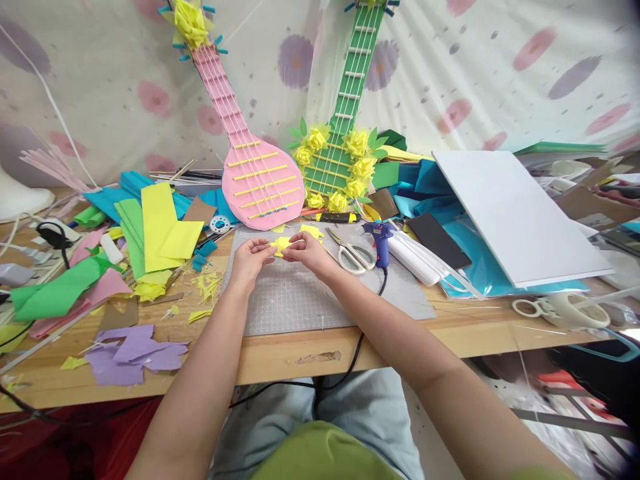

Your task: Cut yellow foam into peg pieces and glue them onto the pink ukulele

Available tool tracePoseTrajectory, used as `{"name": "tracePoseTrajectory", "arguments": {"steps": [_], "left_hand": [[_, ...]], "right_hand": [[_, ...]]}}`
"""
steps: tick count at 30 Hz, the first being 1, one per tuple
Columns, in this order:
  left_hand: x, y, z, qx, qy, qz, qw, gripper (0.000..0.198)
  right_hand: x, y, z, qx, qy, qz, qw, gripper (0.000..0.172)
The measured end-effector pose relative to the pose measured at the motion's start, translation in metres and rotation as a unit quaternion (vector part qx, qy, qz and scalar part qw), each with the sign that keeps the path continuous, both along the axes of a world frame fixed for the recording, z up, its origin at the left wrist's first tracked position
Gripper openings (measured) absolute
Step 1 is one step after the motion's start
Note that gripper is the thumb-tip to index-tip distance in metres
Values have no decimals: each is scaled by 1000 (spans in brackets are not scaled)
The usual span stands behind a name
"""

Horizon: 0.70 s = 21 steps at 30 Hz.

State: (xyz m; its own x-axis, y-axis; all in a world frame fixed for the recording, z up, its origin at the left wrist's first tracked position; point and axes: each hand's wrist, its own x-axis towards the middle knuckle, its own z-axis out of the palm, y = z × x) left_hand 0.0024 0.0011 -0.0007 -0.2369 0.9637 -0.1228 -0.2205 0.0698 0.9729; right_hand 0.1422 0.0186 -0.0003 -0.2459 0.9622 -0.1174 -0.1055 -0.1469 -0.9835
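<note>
Both hands meet over the grey cutting mat (285,307), with a small piece of yellow paper (282,246) between their fingertips. My left hand (253,259) pinches its left side, and my right hand (311,252) pinches the right side. Just behind the right hand lie more yellow paper pieces (312,231). Scissors (353,257) with pale handles rest on the mat to the right. Beside them stands a blue glue gun (380,241), its black cord running down over the table edge. A yellow-and-black utility knife (336,217) lies at the mat's back edge.
A pink paper instrument (263,180) and a green one (345,133) with yellow paper flowers lean against the curtain. Coloured paper, including purple scraps (133,353), covers the left side. To the right are a white board (520,217), glue sticks (417,257) and a white cup (575,310).
</note>
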Motion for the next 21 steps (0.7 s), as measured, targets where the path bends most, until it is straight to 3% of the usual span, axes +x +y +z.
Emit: {"name": "tracePoseTrajectory", "arguments": {"steps": [2, 6, 9, 14, 21], "left_hand": [[-4, 3, 3, 1, -25, 32, 999, 33], [-20, 15, 16, 17, -70, 85, 994, 26], [-38, 36, 29, 51, -70, 127, 988, 22], [-63, 81, 47, 125, -44, 201, 971, 22], [-69, 118, 48, 126, -23, 207, 970, 23]], "right_hand": [[5, 11, 2, 21, -16, -27, 999, 27], [16, 47, 7, 45, -54, -153, 986, 13], [19, 75, 11, 61, -108, -205, 971, 18], [9, 103, 19, 78, -155, -218, 960, 36], [-6, 125, 16, 48, -155, -205, 965, 50]]}}
